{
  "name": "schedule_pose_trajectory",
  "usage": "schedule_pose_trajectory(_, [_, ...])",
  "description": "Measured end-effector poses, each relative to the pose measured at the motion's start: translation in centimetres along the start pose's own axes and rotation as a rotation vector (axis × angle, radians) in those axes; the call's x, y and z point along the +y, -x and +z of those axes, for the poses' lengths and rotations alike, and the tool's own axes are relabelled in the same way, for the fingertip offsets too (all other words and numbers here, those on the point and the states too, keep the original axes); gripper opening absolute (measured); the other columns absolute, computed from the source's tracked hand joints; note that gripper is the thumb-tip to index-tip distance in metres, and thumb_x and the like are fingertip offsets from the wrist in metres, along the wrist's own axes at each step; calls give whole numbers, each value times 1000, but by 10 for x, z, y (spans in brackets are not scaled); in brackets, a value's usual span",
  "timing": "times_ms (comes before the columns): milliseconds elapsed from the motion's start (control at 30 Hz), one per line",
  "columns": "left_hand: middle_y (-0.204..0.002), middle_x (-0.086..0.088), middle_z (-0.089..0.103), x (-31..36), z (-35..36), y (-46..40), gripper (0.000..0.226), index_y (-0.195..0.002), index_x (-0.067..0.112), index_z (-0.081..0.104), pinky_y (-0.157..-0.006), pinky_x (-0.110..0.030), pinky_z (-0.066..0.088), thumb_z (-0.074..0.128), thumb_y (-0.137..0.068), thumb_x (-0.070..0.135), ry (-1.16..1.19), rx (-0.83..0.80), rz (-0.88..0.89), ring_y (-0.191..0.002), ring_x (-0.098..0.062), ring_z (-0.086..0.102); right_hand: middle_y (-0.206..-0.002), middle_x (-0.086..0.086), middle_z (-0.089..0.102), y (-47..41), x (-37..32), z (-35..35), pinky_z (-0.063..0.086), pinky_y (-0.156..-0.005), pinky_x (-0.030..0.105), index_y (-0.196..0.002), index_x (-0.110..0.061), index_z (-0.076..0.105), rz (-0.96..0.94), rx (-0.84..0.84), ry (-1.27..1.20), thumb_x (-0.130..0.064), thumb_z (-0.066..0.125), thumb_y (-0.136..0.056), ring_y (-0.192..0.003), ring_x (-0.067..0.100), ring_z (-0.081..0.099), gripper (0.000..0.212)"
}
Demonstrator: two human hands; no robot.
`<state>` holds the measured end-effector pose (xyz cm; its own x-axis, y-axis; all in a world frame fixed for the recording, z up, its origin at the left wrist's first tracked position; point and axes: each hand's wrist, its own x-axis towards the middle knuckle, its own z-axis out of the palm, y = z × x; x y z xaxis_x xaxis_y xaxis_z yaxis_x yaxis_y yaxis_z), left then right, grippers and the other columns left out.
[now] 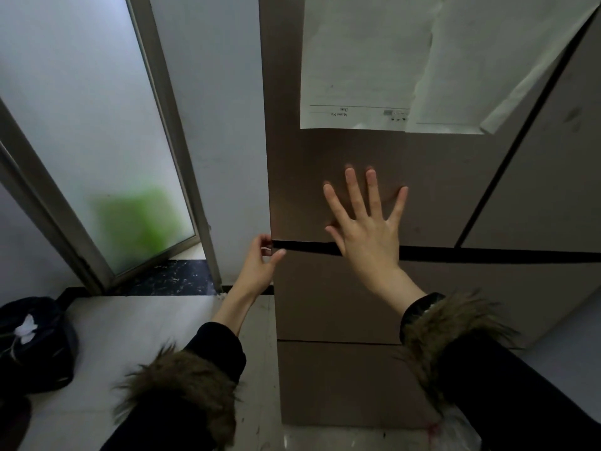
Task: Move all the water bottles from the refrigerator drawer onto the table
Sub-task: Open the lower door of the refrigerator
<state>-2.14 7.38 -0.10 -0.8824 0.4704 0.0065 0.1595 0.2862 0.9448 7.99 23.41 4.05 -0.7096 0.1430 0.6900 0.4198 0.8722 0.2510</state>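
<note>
A brown refrigerator (341,297) is showing white papers (367,60), beside frosted glass (97,131) glowing blurry green.

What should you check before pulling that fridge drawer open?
1. Left hand has its fingers at the drawer's top left corner, by the dark gap: ok.
2. Grip firm enough to pull: cannot tell, the fingertips look pinched at the edge only.
3. Right hand spread flat on the upper door, bracing it: ok.
4. Drawer open: not ok, it is shut.
5. Water bottles inside: cannot tell, none in view.
6. Floor beside the fridge free for standing: ok, the dark bag sits off to the left.
</note>
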Motion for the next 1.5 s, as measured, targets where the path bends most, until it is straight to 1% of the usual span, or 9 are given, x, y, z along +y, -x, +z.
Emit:
schedule_pose_trajectory(167, [-115, -2, 51, -5, -1, 16, 36, -125, 13, 43, -92, -29, 40, 54, -92, 21, -52, 29, 22, -106, -14, 49, -156, 3, -3, -1, -1, -6, -6, -106, 68, -149, -32, 4, 9, -49, -37, -45, 48, -89, -141, 27, -25, 75])
schedule_pose_trajectory(300, [-112, 1, 51, -11, -3, 48, 39, -125, 14, 44, -88, -25, 38, 58, -89, 22, -55, 68, 53, -103, -11, 49, -158, 6, -6, 6, -15, -23, -2, -107, 65, -149, -29, 13, 59, -144, -165, -41, 55, -88, -144, 30, -11, 75])
schedule_pose_trajectory(400, [-109, 2, 53, -13, -7, 68, 40, -122, 13, 47, -87, -25, 42, 61, -86, 22, -42, 66, 92, -99, -10, 52, -153, 1, -21, 35, -34, -35, -1, -111, 60, -149, -33, 6, 76, -332, -317, -41, 42, -95, -142, 26, -17, 65])
schedule_pose_trajectory(533, [-101, 9, 55, -16, -13, 100, 37, -118, 15, 51, -79, -16, 45, 64, -84, 22, -58, 48, 148, -91, -1, 54, -159, 1, 1, 87, -55, -48, -2, -117, 49, -148, -37, 10, 157, -507, -458, -43, 24, -99, -146, 20, -6, 50])
schedule_pose_trajectory(800, [-113, 9, 51, -14, -19, 171, 40, -115, 23, 47, -84, -15, 44, 68, -81, 26, -168, -93, 285, -106, -9, 53, -158, -7, 11, 142, -59, -95, -5, -117, 39, -144, -38, 26, 278, -458, -579, -37, 29, -100, -145, 12, -5, 44])
schedule_pose_trajectory(900, [-141, 22, 24, -12, -22, 195, 70, -141, 29, 27, -108, -21, 26, 65, -83, 30, -317, -209, 474, -133, 1, 25, -158, -9, 9, 165, -63, -120, -7, -116, 38, -144, -37, 25, 369, -457, -593, -33, 28, -100, -145, 10, -7, 44])
schedule_pose_trajectory(1000, [-147, 24, 0, -7, -22, 216, 75, -147, 29, 14, -116, -24, 11, 58, -87, 36, -527, -395, 621, -138, 5, -2, -157, -9, 11, 189, -59, -144, -5, -116, 39, -144, -35, 28, 413, -450, -629, -31, 29, -101, -145, 9, -4, 44])
schedule_pose_trajectory(1200, [-152, 15, -11, 2, -14, 274, 75, -143, 31, -6, -119, -29, 1, 47, -92, 44, -838, -514, 845, -142, -5, -15, -155, -13, 17, 242, -38, -185, -6, -116, 40, -139, -35, 37, 503, -385, -739, -30, 33, -100, -141, 2, -1, 39])
schedule_pose_trajectory(1500, [-147, 24, 3, 24, 39, 356, 56, -143, 37, 14, -112, -18, -2, 43, -94, 38, -712, -577, 982, -138, 6, -6, -146, -23, 25, 314, 19, -251, -2, -118, 43, -128, -36, 47, 577, -377, -819, -31, 35, -99, -138, -2, 3, 32])
